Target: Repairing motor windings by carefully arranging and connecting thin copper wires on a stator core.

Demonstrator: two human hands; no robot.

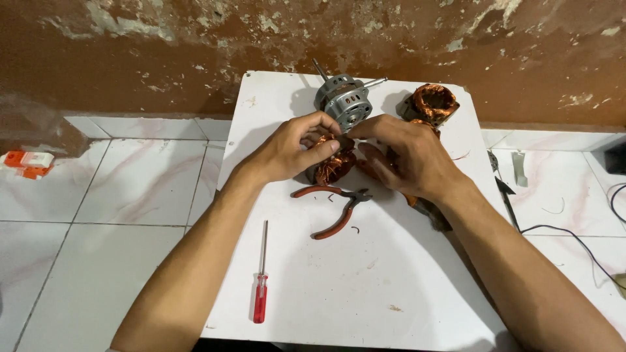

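Together, left hand (290, 148) and right hand (407, 155) clamp a copper-wound stator (334, 164), seemingly, above red-handled pliers (336, 205) on the white desk (391, 274)

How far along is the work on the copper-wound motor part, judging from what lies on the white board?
Done: a second copper-wound stator and a grey motor housing sit apart at the back. In hand: the left hand and right hand both grip a copper coil at the board's middle. Left: the red-handled pliers and red screwdriver lie unused; the coil is not in any housing.
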